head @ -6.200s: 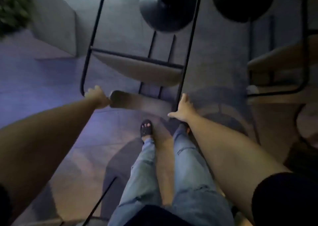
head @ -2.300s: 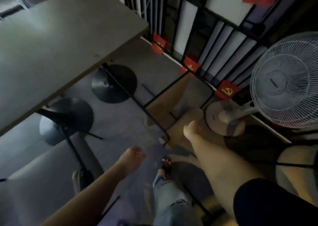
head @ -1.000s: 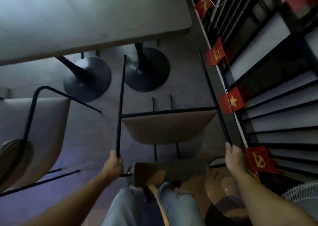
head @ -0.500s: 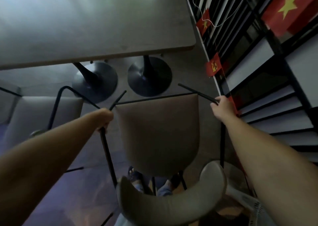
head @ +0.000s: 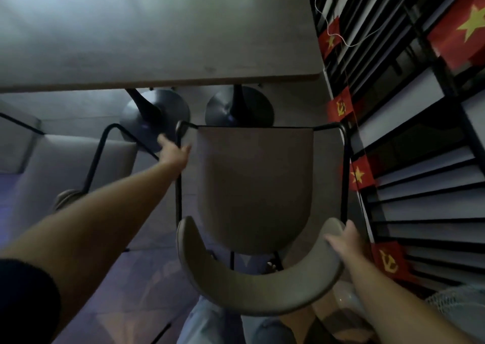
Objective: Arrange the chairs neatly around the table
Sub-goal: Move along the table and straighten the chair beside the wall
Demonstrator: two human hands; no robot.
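A beige chair (head: 253, 186) with a thin black frame stands upright right in front of me, its seat facing the grey table (head: 157, 29). Its curved backrest (head: 257, 288) is nearest to me. My left hand (head: 174, 151) is at the frame's front left corner, fingers spread, touching or just off the bar. My right hand (head: 343, 241) rests on the right end of the backrest, fingers curled over it. A second beige chair (head: 78, 165) stands to the left, its seat toward the table.
Two round black table bases (head: 238, 107) sit on the floor beyond the chair. A dark slatted railing with red flags (head: 359, 173) runs close along the right. A white fan's grille (head: 456, 315) shows at the bottom right. My legs are behind the chair.
The chair has come down from tilted onto its legs. My right hand moved from the frame's front bar back to the backrest. My left hand's grip on the frame has loosened.
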